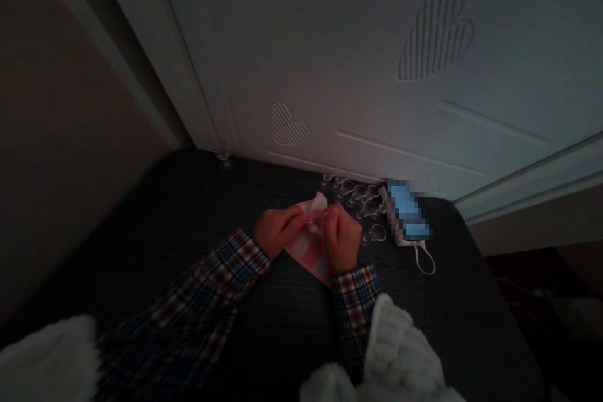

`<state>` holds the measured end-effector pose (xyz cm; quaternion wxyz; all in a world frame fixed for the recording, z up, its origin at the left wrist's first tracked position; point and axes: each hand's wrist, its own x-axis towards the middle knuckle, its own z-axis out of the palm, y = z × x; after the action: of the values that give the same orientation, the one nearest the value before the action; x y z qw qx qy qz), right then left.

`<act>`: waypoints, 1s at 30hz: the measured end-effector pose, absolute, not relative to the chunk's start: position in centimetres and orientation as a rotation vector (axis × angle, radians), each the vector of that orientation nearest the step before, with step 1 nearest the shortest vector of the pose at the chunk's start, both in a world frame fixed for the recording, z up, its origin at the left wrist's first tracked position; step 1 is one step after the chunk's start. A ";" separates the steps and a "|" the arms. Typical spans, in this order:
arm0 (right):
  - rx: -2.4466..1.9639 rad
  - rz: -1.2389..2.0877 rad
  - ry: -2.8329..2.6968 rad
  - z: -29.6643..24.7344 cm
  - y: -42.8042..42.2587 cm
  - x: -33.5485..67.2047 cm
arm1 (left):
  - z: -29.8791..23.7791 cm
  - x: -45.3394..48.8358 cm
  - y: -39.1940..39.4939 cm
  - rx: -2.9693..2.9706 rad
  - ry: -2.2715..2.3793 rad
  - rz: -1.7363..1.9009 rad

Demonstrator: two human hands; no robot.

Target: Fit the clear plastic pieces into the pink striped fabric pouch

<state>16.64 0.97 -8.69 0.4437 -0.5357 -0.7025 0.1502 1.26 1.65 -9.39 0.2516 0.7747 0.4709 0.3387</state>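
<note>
A pink-and-white checked piece, soft like cloth or a small bag (pixel 306 246), hangs between my two hands above the dark table. My left hand (pixel 277 230) pinches its gathered upper part from the left. From the right, my right hand (pixel 342 237) is closed on the same gathered part, fingers curled in. A crumpled pale pink tip sticks up between the fingers. Exactly what the fingertips press on is hidden in the dim light. Just beyond my right hand lie several clear ring-shaped pieces (pixel 370 208), and one clear ring (pixel 378 233) lies nearer to me.
A phone with a lit, blurred screen (pixel 409 210) rests at the right, a white cable (pixel 426 261) looping from it. Another clear piece (pixel 225 156) stands at the back left. A white panel with raised hearts (pixel 289 125) rises behind the black table (pixel 188 201).
</note>
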 end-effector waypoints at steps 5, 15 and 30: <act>-1.318 0.330 -1.771 -8.6 0.9 16.8 | -9.4 1.3 1.6 2.134 1.265 0.898; -1.399 0.394 -1.658 -9.0 1.5 16.8 | -9.4 1.7 1.2 2.243 1.282 0.891; -1.306 0.451 -1.622 -8.8 1.2 16.7 | -8.9 1.5 1.3 2.067 1.221 0.881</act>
<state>16.69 1.17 -8.77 0.4840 -0.5363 -0.6662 0.1853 1.45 1.35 -8.90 0.2879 0.7741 0.4572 0.3298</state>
